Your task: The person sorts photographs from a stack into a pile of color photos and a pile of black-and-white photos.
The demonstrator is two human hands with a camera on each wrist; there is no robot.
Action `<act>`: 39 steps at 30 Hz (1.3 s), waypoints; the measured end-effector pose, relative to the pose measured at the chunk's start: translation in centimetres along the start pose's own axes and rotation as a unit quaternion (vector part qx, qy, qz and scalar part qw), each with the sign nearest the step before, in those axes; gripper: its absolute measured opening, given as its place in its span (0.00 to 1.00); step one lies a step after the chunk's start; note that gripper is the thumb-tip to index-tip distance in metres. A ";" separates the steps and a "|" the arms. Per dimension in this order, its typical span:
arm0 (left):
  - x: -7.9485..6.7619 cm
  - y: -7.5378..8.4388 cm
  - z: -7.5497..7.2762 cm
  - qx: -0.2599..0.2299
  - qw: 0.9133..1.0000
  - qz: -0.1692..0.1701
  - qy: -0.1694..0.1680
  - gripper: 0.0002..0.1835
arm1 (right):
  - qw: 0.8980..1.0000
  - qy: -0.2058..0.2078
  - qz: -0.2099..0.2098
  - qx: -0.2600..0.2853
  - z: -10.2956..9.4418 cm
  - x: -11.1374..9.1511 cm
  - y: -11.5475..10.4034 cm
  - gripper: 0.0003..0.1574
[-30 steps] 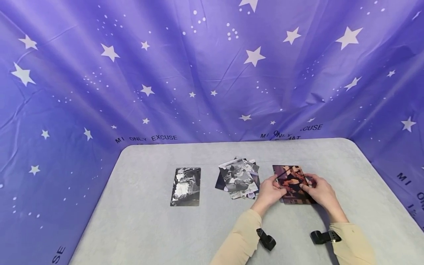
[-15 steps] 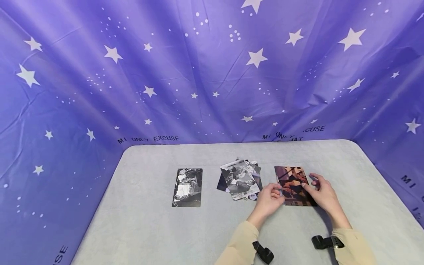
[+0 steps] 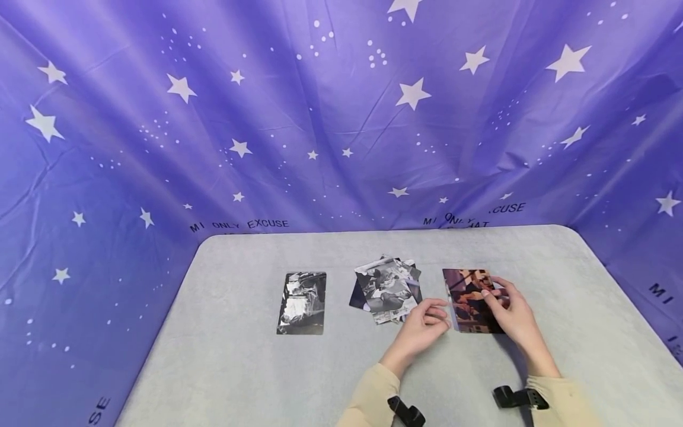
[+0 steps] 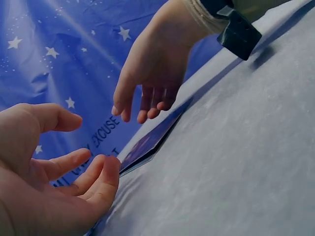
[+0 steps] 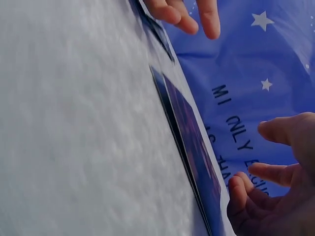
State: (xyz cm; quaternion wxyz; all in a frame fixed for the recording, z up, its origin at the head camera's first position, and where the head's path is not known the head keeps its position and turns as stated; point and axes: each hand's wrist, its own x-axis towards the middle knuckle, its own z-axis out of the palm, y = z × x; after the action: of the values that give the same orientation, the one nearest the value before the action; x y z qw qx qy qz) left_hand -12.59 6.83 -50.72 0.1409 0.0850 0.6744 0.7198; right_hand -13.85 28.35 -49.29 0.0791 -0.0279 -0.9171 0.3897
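Observation:
A stack of photo cards (image 3: 469, 302), its top one printed in orange, brown and black, lies on the table at the right. My left hand (image 3: 421, 329) is just off its left edge, fingers loosely bent with nothing in them. Over the right edge of the stack is my right hand (image 3: 514, 311), its thumb overlapping the top card in the head view. In the right wrist view a gap shows between that hand's thumb (image 5: 278, 130) and fingers. Seen from the left wrist, the layered edge of the stack (image 4: 152, 142) lies below the right hand's fingertips.
A loose, fanned pile of mostly black-and-white photo cards (image 3: 386, 290) lies left of my left hand. Farther left is a glossy black-and-white card (image 3: 301, 302). The grey table (image 3: 240, 367) meets a purple star-printed curtain (image 3: 320, 118) at the back.
My left hand has let go of the stack's left side and drawn back to the left and toward me. The right hand stays by the right edge, its fingers shifting slightly.

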 end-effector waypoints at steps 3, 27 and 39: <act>-0.1 0.2 -0.9 0.005 1.000 0.002 -0.007 0.22 | 1.000 -0.011 -0.003 0.011 0.5 -0.2 -0.5 0.32; -2.5 4.1 -10.2 0.017 0.999 0.006 0.029 0.25 | 0.994 -0.046 -0.092 0.048 5.8 -0.2 -4.5 0.26; -3.5 4.9 -12.9 0.025 0.996 -0.007 0.090 0.23 | 0.988 -0.074 -0.111 0.072 8.3 0.9 -6.6 0.26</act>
State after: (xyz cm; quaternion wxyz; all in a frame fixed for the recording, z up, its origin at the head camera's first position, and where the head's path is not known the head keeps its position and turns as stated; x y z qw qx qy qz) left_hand -13.72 -6.73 -46.58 0.0831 0.0187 0.7024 0.7067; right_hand -16.02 17.99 -50.15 0.0557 0.1092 -0.8874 0.4444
